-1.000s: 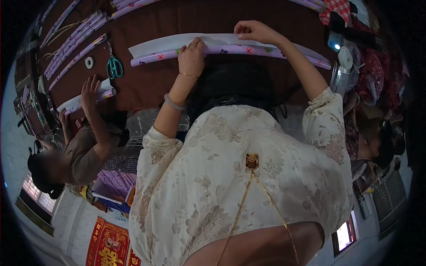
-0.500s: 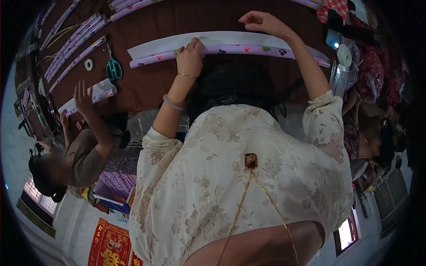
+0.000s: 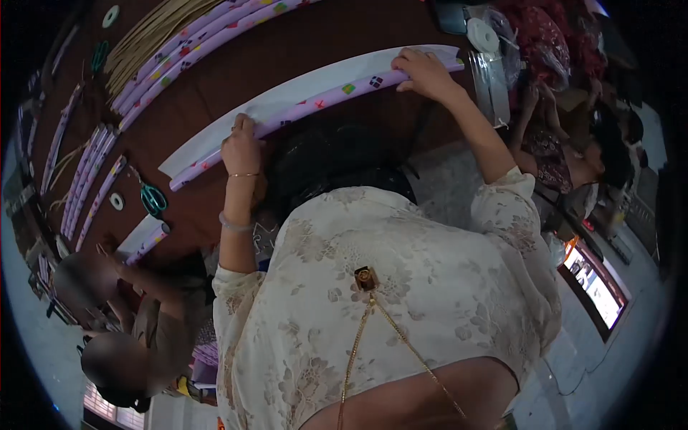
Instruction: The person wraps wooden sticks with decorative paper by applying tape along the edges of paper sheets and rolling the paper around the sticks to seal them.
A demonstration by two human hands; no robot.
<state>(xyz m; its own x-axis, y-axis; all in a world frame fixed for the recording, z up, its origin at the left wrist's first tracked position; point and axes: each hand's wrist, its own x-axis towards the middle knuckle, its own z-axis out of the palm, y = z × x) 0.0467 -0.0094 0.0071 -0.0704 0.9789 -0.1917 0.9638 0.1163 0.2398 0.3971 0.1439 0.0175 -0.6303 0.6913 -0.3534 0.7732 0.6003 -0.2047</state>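
Observation:
A partly rolled sheet of purple patterned wrapping paper [image 3: 315, 107] lies across the table in front of my body, its white inner side [image 3: 287, 92] showing along the far edge. My left hand [image 3: 241, 149] grips the roll towards its left end, the fingers closed over the paper. Near the right end, my right hand [image 3: 426, 74] has its fingers curled over the roll, thumb on the near side. Both hands touch the paper.
Finished purple rolls [image 3: 208, 46] and thin brown sticks [image 3: 154, 36] lie at the back left. Teal scissors [image 3: 153, 200] and a tape roll [image 3: 116, 201] are nearer. At far left a co-worker handles a shorter roll [image 3: 145, 238]. A white tape roll [image 3: 482, 34] stands right.
The view has turned, so the table appears shifted and tilted. My right hand, raised above the paper before, has come down onto the roll. My left hand has moved towards its left end.

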